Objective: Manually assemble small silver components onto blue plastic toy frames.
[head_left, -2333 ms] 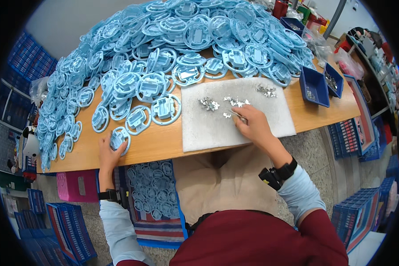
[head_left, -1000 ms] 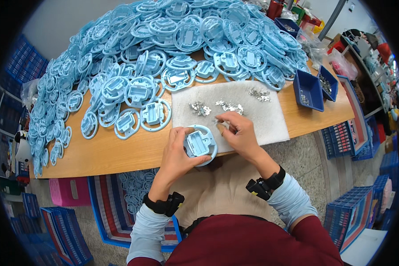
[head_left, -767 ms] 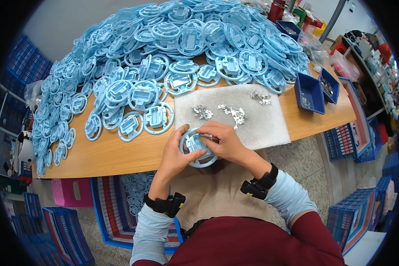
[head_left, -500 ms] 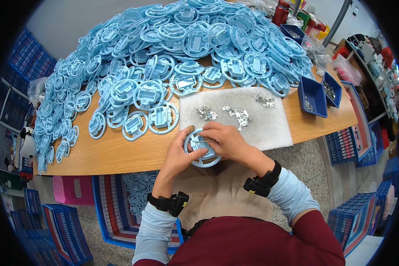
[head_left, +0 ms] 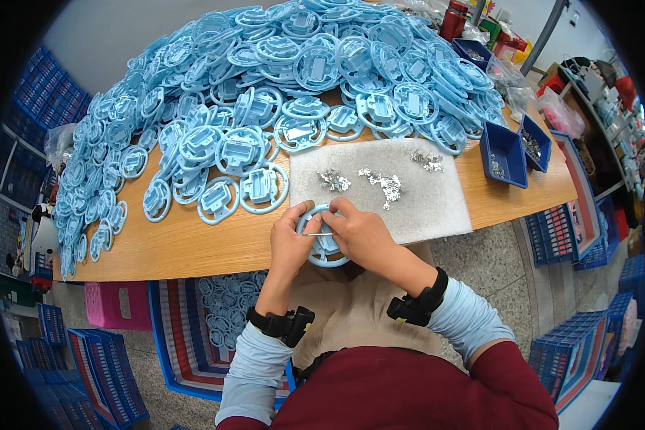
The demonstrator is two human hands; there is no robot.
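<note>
Both hands' grip holds a blue ring (head_left: 324,247) (half hidden); right hand (head_left: 362,236), left hand (head_left: 292,244).

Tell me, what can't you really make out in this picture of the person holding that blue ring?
- Head view: the centre of the blue ring part is covered by the left hand and right hand.
- The small metal pieces on the grey pad are too small to tell their shape.
- The blue bins hold contents too small to identify.
- The floor crate is partly hidden by the table.
</note>
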